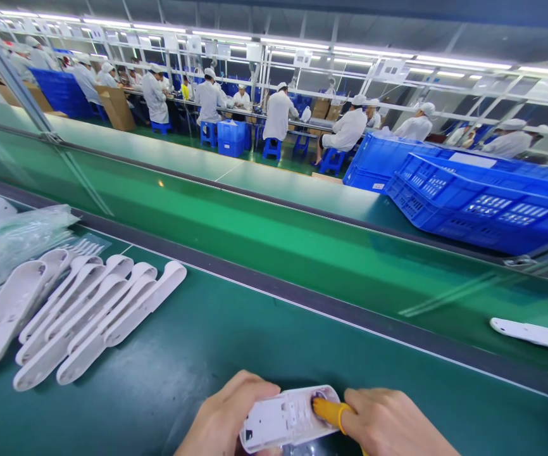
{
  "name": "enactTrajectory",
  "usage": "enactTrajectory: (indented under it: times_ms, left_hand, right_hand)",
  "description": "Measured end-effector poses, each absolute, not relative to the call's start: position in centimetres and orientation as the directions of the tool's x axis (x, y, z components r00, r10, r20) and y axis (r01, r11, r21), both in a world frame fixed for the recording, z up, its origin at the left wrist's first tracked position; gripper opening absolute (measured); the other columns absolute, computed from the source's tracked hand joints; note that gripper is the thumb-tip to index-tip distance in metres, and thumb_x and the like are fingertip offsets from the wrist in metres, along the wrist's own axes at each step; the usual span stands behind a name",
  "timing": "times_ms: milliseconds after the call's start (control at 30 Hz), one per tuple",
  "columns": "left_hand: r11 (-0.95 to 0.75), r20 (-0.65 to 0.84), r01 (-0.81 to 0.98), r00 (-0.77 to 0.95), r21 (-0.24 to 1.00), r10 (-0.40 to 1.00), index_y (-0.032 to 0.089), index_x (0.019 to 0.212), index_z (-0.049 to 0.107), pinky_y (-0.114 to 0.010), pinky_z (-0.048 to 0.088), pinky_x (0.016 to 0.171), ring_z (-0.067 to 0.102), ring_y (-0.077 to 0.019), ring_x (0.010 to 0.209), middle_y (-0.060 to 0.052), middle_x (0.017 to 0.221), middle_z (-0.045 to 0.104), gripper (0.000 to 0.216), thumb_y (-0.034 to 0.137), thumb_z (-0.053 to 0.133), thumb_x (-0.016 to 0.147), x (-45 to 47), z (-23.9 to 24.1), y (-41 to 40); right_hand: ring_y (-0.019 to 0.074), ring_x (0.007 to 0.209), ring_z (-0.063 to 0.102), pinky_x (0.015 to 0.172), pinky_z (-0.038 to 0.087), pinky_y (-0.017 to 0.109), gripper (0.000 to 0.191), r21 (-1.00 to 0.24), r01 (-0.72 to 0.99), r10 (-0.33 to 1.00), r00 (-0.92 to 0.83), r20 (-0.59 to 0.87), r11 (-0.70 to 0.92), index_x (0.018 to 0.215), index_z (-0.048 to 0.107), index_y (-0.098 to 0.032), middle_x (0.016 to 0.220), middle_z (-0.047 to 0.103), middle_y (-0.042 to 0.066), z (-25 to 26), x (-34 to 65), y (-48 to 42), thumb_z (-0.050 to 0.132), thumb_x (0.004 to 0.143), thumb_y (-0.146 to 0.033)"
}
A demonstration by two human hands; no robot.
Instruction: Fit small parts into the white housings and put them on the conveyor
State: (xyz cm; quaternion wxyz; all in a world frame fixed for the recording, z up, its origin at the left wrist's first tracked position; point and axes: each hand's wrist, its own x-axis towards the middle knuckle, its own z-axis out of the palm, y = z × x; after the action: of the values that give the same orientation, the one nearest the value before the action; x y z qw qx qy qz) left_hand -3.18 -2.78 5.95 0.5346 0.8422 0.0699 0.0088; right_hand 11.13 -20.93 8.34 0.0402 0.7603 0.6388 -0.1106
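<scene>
A white plastic housing, long with rounded ends, lies open side up near the bottom middle of the head view. My left hand is closed around its left end, the thumb along the upper edge. At the other end is my right hand, its fingers bent. A yellow finger cot covers one of its fingers, which presses inside the shell on a small dark round part. That fingertip partly hides the dark part. Under the housing, something shiny shows only in part.
Several similar white shells lie in a row at left, beside clear plastic bags. Another white piece lies on the green conveyor belt at right. Blue crates stand beyond it. People in white coats sit further back.
</scene>
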Motion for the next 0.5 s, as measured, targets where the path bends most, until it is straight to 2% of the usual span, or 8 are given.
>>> enactTrajectory:
  times_ms: [100,200,300,500]
  left_hand:
    - [-0.426,-0.031,0.076,0.993,0.901,0.112,0.023,0.102,0.056,-0.017,0.048,0.059,0.060,-0.0129,0.070,-0.002,0.094,0.060,0.029,0.022,0.061,0.073,-3.26,5.82,-2.83]
    - [-0.437,-0.030,0.075,0.994,0.896,0.109,0.025,0.102,0.055,-0.016,0.046,0.056,0.060,-0.0125,0.069,-0.001,0.092,0.060,0.030,0.022,0.061,0.073,-3.33,5.81,-2.94]
    - [-0.462,-0.046,0.094,0.992,0.882,0.115,0.024,0.100,0.056,-0.013,0.044,0.052,0.059,-0.0109,0.066,0.000,0.090,0.060,0.030,0.018,0.060,0.071,-3.32,6.06,-3.04]
    - [-0.461,-0.060,0.113,0.990,0.880,0.128,0.025,0.101,0.056,-0.014,0.045,0.055,0.060,-0.0108,0.068,0.000,0.091,0.061,0.029,0.020,0.059,0.073,-3.30,6.52,-3.07]
  right_hand:
    - [0.0104,0.042,0.050,0.038,0.030,0.022,0.014,-0.054,0.980,0.960,0.174,-0.221,-0.190,0.074,0.058,-0.018,0.061,0.060,0.001,8.69,11.23,-21.16,0.056,0.079,-0.031]
    - [0.0095,0.041,0.048,0.038,0.028,0.022,0.002,-0.062,0.983,0.958,0.156,-0.240,-0.176,0.073,0.058,-0.019,0.061,0.061,-0.001,8.69,11.36,-21.56,0.059,0.074,-0.018]
    - [0.0099,0.044,0.049,0.039,0.030,0.022,0.010,-0.091,0.976,0.953,0.168,-0.253,-0.197,0.078,0.059,-0.020,0.063,0.061,-0.001,8.38,11.31,-21.74,0.059,0.072,-0.011]
    - [0.0120,0.049,0.050,0.043,0.030,0.024,0.009,-0.158,0.962,0.940,0.167,-0.297,-0.221,0.075,0.057,-0.018,0.065,0.059,0.001,8.70,11.47,-21.70,0.052,0.078,-0.012]
